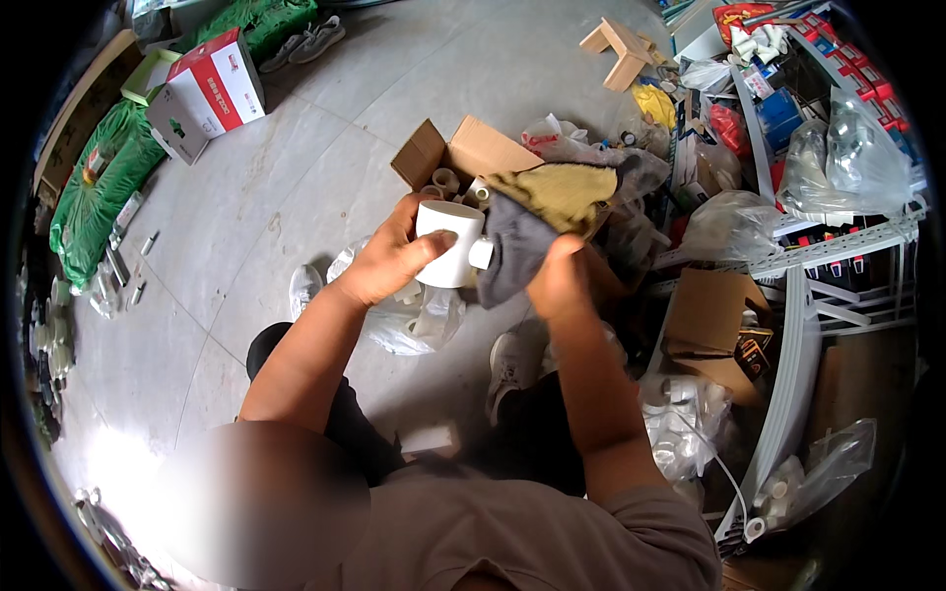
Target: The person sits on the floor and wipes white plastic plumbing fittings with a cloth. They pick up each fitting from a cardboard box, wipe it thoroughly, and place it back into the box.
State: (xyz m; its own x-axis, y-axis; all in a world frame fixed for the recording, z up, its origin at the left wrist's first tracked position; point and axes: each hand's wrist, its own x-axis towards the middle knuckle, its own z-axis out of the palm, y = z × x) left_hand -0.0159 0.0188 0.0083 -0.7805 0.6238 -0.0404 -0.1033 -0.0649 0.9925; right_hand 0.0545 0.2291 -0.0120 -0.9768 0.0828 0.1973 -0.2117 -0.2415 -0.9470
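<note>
My left hand (395,255) grips a white plastic pipe fitting (447,251), its thumb lying across the wall. A short, narrower branch (481,253) sticks out of the fitting's right side. From my right hand (559,282) spreads a cloth, grey (517,240) on one part and yellow (565,188) on another. The grey part comes close to the branch; whether they touch, I cannot tell. Behind both hands stands an open cardboard box (491,144) with pale pipe fittings (445,179) inside, partly hidden by the cloth. A clear plastic bag (414,329) lies on the floor below the fitting.
A metal shelf rack (835,247) with bagged and boxed goods runs along the right. Near it sits an open cardboard box (706,318). A small wooden stool (617,52) is farther back. At left are green sacks (107,177) and a printed carton (214,89).
</note>
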